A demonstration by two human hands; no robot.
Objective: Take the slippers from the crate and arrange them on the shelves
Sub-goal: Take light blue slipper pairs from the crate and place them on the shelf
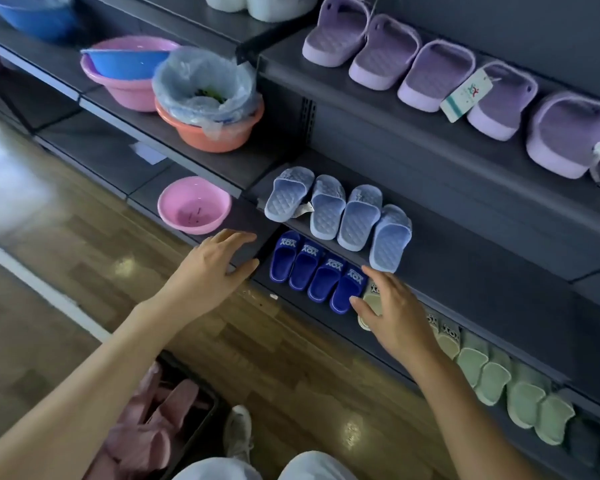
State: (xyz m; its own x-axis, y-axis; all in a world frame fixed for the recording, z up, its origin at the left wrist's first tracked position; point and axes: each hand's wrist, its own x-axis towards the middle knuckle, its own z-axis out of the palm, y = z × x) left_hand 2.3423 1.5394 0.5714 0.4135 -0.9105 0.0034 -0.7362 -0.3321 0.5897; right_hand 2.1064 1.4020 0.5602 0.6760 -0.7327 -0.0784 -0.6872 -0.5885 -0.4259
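Dark-blue moulded plastic slippers (312, 271), four in a tight row, toes inward, on the lowest grey metal shelf (326, 327) just toward 6 o'clock from centre. At 4 o'clock of that row, touching its last slipper, one pale cream slipper (369, 301) under the right hand (392, 313). Fingers spread over it, thumb by the neighbouring blue heel; gripping or merely resting, cannot tell, the palm hiding the contact. Left hand (208, 268) at 9 o'clock of the blue row, released, fingers relaxed over the shelf's dark corner, holding nothing. Black plastic crate (219, 403) on the wooden floor at 7 o'clock, pink slippers (160, 431) heaped inside. Pale-green slippers (492, 379) lined along the same shelf toward 4 o'clock. Light-blue quilted slippers (340, 213) one shelf up at 12 o'clock, lilac slippers (430, 71) higher at 1 o'clock, round pink plastic basin (193, 206) at 10 o'clock.
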